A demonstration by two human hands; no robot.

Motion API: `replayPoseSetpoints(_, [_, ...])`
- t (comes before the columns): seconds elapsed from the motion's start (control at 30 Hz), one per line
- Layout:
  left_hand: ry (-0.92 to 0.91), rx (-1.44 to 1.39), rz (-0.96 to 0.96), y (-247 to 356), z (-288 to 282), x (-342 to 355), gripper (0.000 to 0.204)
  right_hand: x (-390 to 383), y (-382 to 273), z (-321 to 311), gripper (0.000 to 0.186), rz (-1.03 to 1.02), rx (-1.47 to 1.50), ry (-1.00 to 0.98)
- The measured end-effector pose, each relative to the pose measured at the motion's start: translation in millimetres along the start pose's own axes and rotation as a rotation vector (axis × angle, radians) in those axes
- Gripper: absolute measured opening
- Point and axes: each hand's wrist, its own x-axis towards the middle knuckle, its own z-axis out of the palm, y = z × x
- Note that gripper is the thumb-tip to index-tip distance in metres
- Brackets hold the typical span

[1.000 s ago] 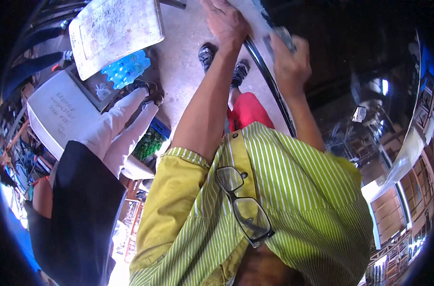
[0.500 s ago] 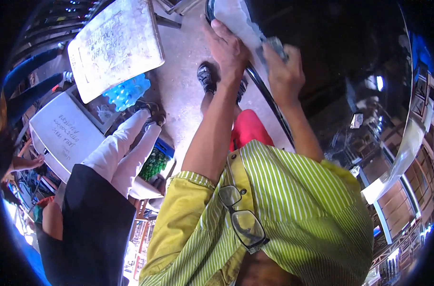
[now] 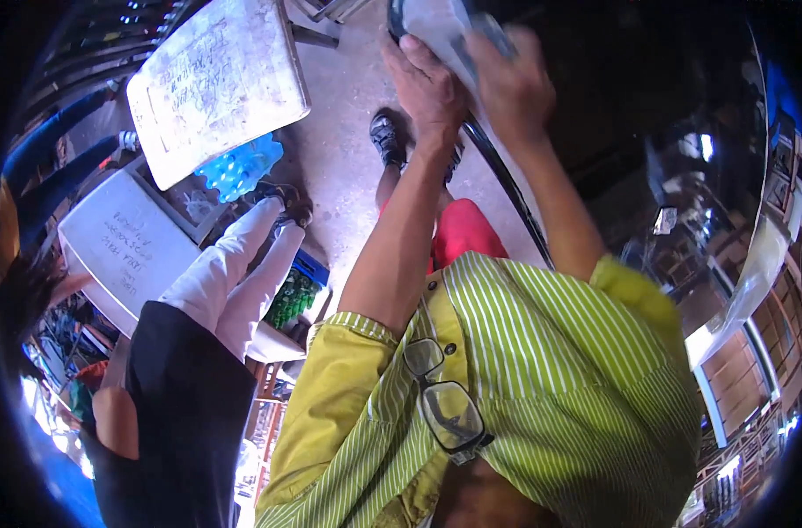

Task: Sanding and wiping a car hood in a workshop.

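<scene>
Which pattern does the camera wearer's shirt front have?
The shirt front has thin white stripes on yellow-green, best seen in the head view.

White-striped green shirt (image 3: 551, 352) — yellow left sleeve (image 3: 335, 387), red shorts (image 3: 464, 233), black-rimmed glasses (image 3: 454, 414)

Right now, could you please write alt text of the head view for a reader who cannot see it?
The wearer's blurred right hand holds a grey block at the pale edge of a dark, glossy panel, with the left hand at the same edge. Eyeglasses hang on the yellow-green shirt; at left, another person is near a white tabletop.
</scene>
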Motion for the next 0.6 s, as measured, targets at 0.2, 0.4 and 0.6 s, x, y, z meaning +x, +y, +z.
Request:
replayPoseSetpoints(0.2, [-0.093,-0.031,0.082,2.3,-2.1,-0.6,0.052,184.9,47.6,46.3,0.026,0.672,0.129,-0.272])
replayPoseSetpoints(0.4, [-0.091,0.349,0.285,9.9,-18.9,-5.9,0.055,68.7,138.5,-59.7,0.038,0.567,0.153,0.198])
replayPoseSetpoints(0.6, [-0.586,0.802,0.772,20.6,-55.2,-55.6,0.048,-57.0,144.9,-104.3,0.024,0.429,-0.078,0.140])
